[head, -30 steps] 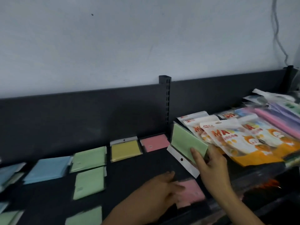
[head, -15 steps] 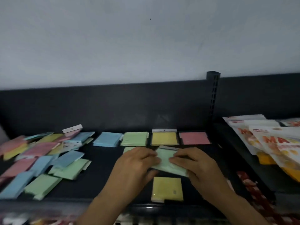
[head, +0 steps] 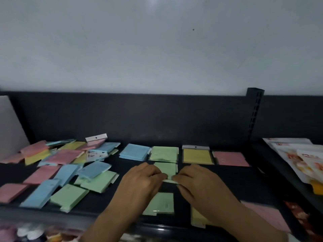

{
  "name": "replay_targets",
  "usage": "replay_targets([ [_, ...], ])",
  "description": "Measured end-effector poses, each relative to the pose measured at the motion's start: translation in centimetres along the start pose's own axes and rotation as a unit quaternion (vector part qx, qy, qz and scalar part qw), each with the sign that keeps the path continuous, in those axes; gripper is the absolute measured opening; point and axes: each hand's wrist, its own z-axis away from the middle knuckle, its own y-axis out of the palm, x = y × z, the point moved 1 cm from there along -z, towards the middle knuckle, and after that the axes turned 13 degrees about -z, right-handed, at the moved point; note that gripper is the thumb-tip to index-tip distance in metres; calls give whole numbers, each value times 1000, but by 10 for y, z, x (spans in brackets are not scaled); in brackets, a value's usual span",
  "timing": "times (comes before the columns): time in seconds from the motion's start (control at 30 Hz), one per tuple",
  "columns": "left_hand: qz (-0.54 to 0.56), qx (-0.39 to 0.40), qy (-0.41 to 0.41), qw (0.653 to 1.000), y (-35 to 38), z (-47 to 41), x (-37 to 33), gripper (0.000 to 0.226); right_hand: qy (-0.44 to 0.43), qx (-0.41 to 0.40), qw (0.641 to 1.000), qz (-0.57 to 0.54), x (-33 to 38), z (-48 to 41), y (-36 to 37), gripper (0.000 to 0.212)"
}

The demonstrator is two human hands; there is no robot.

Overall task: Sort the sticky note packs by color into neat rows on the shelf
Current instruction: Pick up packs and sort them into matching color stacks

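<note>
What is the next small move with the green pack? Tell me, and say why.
Probably lower the held pack flat and let go: the left hand and right hand pinch its near edge, and it lies just in front of the back green pack, in line with it.

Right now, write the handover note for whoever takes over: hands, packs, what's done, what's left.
Hands: left hand and right hand both pinch the near edge of the held green pack, which lies just in front of the green stack.
Done: back row begun with blue stack, green stack, yellow pack and pink pack.
Left: mixed heap on the left of the shelf; front green pack, front yellow pack, front pink pack.
</note>
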Motion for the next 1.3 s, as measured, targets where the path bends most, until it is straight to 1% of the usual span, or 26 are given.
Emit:
replay_targets([
  [0.07,18,-6,-15,1000,1,0,15,26,5,-2,1000,18,1,-17,3,9],
  [0.17,35,-1,-69,997,3,-1,57,29,40,-14,998,45,-10,-50,8,9],
  [0.23,9,28,-97,995,9,-1,87,35,62,-17,995,70,-25,-69,11,12],
  [0.3,-7,68,-117,991,22,5,116,31,94,-24,993,66,-39,-86,20,8],
  [0.37,-22,101,-134,986,34,14,138,25,129,-45,989,57,-47,-99,34,11],
  [0.43,-36,126,-159,979,45,21,155,27,155,-51,984,73,-52,-107,51,11],
  [0.53,-24,135,-188,973,61,31,176,30,192,-21,973,125,-58,-120,72,9],
  [0.63,0,153,-186,971,75,33,186,30,239,22,952,190,-67,-125,87,22],
  [0.7,15,144,-181,973,83,36,191,26,265,55,941,205,-71,-128,98,24],
  [0.77,8,128,-172,977,89,37,191,17,297,115,930,182,-74,-124,106,16],
  [0.8,1,132,-166,977,90,38,191,14,309,129,925,179,-76,-122,112,16],
  [0.87,-11,132,-161,978,91,39,192,14,329,154,917,164,-76,-119,121,26],
  [0.97,-1,115,-163,980,94,40,193,18,349,168,912,139,-72,-118,123,33],
  [1.03,3,111,-164,980,97,40,192,17,355,193,906,127,-71,-119,123,37],
  [1.13,6,114,-168,979,96,40,191,14,354,205,905,112,-73,-119,122,42],
  [1.2,11,106,-180,978,95,40,191,12,355,212,905,99,-73,-118,122,41],
  [1.3,19,108,-195,975,91,40,189,20,336,215,912,97,-73,-117,118,32],
])
